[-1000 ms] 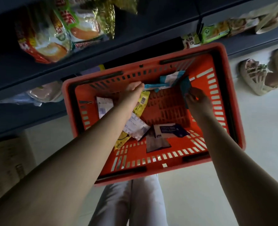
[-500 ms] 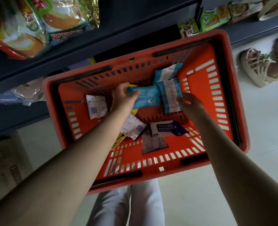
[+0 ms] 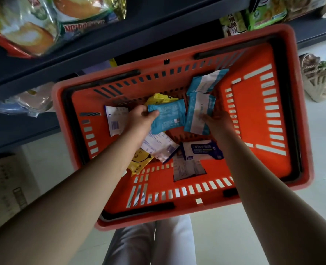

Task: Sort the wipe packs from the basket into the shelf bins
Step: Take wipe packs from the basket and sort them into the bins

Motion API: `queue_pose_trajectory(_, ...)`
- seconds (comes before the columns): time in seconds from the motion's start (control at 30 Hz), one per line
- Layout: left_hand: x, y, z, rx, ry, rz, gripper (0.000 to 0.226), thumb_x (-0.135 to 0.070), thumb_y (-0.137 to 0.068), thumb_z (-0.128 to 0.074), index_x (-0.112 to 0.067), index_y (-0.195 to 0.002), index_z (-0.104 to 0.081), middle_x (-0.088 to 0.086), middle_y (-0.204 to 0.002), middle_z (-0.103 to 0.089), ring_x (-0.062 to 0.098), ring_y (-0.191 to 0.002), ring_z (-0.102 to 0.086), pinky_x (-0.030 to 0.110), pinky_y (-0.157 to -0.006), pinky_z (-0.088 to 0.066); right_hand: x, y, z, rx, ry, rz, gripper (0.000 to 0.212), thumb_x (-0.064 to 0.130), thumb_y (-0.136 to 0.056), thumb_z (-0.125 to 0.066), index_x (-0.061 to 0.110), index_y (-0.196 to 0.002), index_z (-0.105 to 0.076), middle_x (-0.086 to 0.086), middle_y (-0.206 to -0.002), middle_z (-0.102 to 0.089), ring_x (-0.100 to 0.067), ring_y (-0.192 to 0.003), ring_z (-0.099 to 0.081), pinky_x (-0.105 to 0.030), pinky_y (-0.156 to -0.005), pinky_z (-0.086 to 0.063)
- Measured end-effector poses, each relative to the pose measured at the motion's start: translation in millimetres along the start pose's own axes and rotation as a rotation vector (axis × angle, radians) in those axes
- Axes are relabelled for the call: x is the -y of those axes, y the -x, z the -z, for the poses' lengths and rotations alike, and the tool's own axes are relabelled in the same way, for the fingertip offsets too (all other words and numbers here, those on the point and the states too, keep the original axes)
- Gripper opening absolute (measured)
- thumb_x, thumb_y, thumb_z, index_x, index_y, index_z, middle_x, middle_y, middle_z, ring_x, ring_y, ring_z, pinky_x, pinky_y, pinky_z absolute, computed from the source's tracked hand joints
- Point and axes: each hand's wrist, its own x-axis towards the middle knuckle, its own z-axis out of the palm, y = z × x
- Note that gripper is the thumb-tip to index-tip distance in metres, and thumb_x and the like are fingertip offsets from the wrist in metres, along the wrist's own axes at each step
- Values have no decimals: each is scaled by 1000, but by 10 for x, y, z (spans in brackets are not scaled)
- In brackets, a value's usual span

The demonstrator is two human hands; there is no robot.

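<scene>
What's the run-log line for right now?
stage: picking from basket | left hand: grips teal wipe pack | right hand: holds blue-white wipe pack | dark-blue pack: lying on basket floor

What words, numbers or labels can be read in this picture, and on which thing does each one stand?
"75%": navy and white wipe pack in the basket; the rest blurred.
"桃酥饼": green snack pack on the shelf.
Too small or blurred: teal pack in the left hand, teal and white pack in the right hand, yellow pack, red letters on the snack bag.
</scene>
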Motion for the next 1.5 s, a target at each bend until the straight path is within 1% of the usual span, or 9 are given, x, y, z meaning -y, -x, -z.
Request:
queue_pose_trajectory(0.13, 59, 45, 67, -29, -11, 7, 33, -31, -94, -60, -11, -120, -60, 6, -113, -64, 18, -97, -61, 29, -73, -50, -123, -102, -168, -160, -53, -56, 80, 40, -66, -83, 24, -134, -44, -2, -130, -60, -25, -118, -59, -47, -95, -52)
queue_pose_trajectory(0.23, 88, 91, 98, -41, 32, 26, 37, -37, -93, -59, -16, -124, -57, 6, -119, -63, 23, -107, -60, 41, -92, -51, -110, -78, -253, -227, -4, -85, 80, 33, -73, -82, 16, -139, -39, -8, -137, -53, -28, -126, -52, -39, -101, -46)
queue_pose_trajectory(0.5, -62, 514, 240, -123, 189, -48, 20, -26, -98, -53, -28, -118, -48, 2, -125, -49, 25, -107, -58, 53, -72, -59, 12, 102, -199, -122, -147, -21, 42, 29, -82, -75, 12, -119, -63, -4, -112, -67, -21, -99, -64, -30, -77, -53)
queue_pose_trajectory(0.6, -310, 974, 418, -13, 341, -126, 32, -22, -99, -49, -41, -124, -41, -7, -124, -45, 12, -99, -58, 47, -59, -60, 109, 476, 71, -97, -259, 51, 26, 31, -82, -74, 21, -103, -64, -1, -106, -67, -23, -96, -65, -38, -77, -57)
queue_pose_trajectory(0.73, -771, 1803, 774, 71, 435, -221, 22, -26, -101, -45, -40, -116, -54, -1, -125, -48, 25, -109, -61, 48, -61, -59, 442, 1443, 552, -38, -470, 167, 23, 30, -72, -80, 21, -85, -62, -15, -98, -71, -37, -91, -69, -59, -83, -55)
queue_pose_trajectory(0.93, -1496, 3290, 1522, 46, 669, -288, 18, -26, -99, -48, -29, -113, -59, 4, -125, -57, 29, -107, -65, 47, -65, -59, 1160, 3222, 1119, 183, -622, 371, 25, 16, -87, -68, 8, -109, -61, -15, -102, -71, -28, -87, -71, -46, -78, -57)
queue_pose_trajectory(1.1, -1701, 4178, 2100, -62, 909, -438, 34, -8, -90, -61, -19, -121, -52, 8, -123, -58, 19, -92, -71, 35, -67, -60, 1736, 4263, 1140, 328, -585, 544, 8, 13, -89, -65, 16, -90, -57, -4, -84, -72, -15, -69, -71, -28, -54, -56)
queue_pose_trajectory(1.23, -1770, 4612, 2597, -118, 996, -567, 56, 9, -84, -63, -18, -129, -43, 5, -120, -59, 14, -93, -70, 27, -74, -58, 2205, 4907, 935, 448, -514, 659, 13, 17, -88, -68, 14, -97, -58, -16, -112, -70, -27, -96, -69, -44, -84, -56)
queue_pose_trajectory(1.5, -1691, 5096, 3875, -156, 1100, -690, 64, 12, -84, -59, -19, -136, -36, 6, -122, -57, 12, -103, -63, 17, -73, -54, 2799, 5958, 39, 607, -471, 799, 13, 18, -92, -63, 15, -104, -58, -4, -104, -73, -18, -94, -69, -39, -87, -53)
